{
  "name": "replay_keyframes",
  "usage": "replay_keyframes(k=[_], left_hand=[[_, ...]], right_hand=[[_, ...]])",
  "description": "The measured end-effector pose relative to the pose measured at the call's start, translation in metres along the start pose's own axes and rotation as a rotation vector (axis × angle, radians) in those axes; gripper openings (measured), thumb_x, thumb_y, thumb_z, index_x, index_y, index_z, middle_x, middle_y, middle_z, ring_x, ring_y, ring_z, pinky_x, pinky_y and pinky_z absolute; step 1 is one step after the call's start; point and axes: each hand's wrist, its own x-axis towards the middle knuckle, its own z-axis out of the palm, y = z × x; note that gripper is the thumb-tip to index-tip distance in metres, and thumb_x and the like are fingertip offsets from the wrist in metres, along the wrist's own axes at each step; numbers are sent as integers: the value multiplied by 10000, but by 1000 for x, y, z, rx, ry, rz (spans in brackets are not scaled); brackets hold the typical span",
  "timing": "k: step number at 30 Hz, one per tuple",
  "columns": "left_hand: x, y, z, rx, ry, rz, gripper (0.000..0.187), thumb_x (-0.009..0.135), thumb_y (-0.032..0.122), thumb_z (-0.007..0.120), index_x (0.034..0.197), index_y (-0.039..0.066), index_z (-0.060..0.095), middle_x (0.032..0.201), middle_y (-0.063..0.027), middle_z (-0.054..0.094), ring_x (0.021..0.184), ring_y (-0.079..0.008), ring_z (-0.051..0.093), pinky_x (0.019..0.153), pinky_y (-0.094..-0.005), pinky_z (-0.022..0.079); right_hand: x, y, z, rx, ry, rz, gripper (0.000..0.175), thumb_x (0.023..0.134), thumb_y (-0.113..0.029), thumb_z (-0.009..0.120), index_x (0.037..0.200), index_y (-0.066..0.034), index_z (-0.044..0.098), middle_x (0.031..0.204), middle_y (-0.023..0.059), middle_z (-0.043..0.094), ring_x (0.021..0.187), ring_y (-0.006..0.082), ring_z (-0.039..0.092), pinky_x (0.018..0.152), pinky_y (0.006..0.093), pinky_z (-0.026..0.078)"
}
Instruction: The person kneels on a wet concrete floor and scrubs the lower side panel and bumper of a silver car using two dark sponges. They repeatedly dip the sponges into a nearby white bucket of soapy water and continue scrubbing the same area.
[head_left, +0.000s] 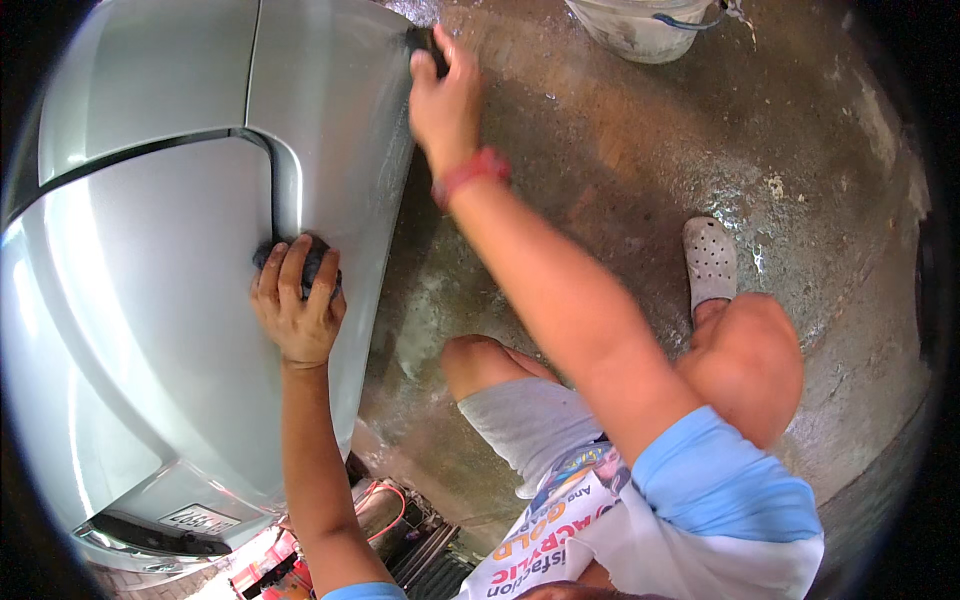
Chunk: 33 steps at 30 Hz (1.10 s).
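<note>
A silver car body fills the left side of the head view. My left hand rests on its panel near the lower end of a dark panel gap, fingers spread over a dark, wadded cloth or sponge. Farther up, my right hand holds a black block or pad against the car's edge at the top; that hand is slightly blurred. A red band circles the right wrist.
A whitish plastic bucket with a handle stands on the wet concrete floor at the top. My foot in a grey perforated clog is at the right. Red objects and a red cord or hose lie at the bottom, beside the car's plate end.
</note>
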Motion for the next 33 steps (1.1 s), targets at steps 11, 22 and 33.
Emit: replay_keyframes(k=[11, 22, 33], left_hand=[[-3, 1, -1, 3, 13, -6, 281, 941, 173, 750, 1186, 308, 780, 1416, 17, 701, 1330, -267, 622, 1064, -471, 510], [-4, -1, 0, 18, 19, -5, 280, 937, 192, 772, 1187, 316, 782, 1400, 32, 707, 1338, -259, 618, 1061, -461, 513], [-2, 0, 3, -12, 46, -6, 330, 888, 159, 776, 1179, 313, 789, 1389, 28, 709, 1322, -262, 624, 1046, -459, 523]], right_hand=[[-81, -1, -10, -85, 7, -49, 538, 1069, -193, 688, 1591, -108, 591, 1637, 294, 496, 1496, 497, 465, 1253, 569, 358], [-201, 4, -44, -67, -241, -52, 599, 1017, -98, 728, 1591, -113, 559, 1692, 291, 435, 1535, 486, 433, 1289, 576, 316], [-208, 3, -45, -83, -229, 25, 582, 1047, -117, 706, 1599, -90, 524, 1655, 296, 459, 1543, 504, 411, 1294, 569, 320]])
